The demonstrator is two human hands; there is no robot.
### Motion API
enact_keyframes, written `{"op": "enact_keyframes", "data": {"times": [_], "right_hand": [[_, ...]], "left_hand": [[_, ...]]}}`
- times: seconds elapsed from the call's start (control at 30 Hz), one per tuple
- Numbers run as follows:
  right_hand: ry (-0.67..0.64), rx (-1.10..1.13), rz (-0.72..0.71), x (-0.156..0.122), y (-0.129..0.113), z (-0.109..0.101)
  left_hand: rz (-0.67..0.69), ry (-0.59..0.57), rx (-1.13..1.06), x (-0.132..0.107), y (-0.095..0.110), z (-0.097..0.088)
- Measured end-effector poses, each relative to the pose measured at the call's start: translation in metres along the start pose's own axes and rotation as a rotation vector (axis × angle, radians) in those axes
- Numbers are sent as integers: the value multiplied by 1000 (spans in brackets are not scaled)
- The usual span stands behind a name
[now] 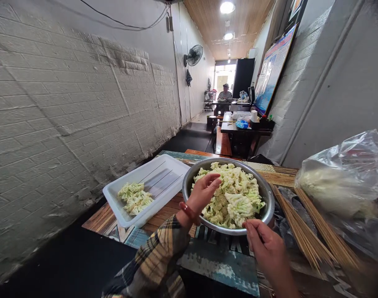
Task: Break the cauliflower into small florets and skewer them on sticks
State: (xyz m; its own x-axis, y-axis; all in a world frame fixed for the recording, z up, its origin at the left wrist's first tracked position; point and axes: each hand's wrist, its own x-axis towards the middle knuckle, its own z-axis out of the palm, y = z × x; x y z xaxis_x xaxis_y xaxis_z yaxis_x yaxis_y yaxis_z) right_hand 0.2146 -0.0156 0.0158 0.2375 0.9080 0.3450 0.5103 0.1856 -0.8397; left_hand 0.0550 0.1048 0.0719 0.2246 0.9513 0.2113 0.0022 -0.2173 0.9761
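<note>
A metal bowl full of cauliflower florets stands on the table before me. Over its left side reaches my left hand, with fingers loosely bent and apart, nothing visible in them. At the bowl's near right rim, the thumb and fingers of my right hand are pinched together. Their tips are close beside a large cauliflower piece; what they grip is too small to make out. To the left, a white plastic tray holds a small cluster of cauliflower at its near left end.
Bundles of thin wooden skewers lie right of the bowl on dark plastic. Beyond them is a clear plastic bag with pale contents. A brick wall runs along the left. Farther back, a person sits behind another table.
</note>
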Motion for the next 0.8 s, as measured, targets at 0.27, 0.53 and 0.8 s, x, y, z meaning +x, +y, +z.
{"op": "enact_keyframes", "data": {"times": [0.27, 0.53, 0.8], "right_hand": [[-11, 127, 90, 2, -1, 3], [-38, 140, 91, 2, 2, 1], [-74, 102, 87, 3, 3, -1]], "left_hand": [[288, -232, 863, 52, -16, 17], [294, -264, 882, 67, -24, 21], [120, -215, 301, 45, -19, 11]]}}
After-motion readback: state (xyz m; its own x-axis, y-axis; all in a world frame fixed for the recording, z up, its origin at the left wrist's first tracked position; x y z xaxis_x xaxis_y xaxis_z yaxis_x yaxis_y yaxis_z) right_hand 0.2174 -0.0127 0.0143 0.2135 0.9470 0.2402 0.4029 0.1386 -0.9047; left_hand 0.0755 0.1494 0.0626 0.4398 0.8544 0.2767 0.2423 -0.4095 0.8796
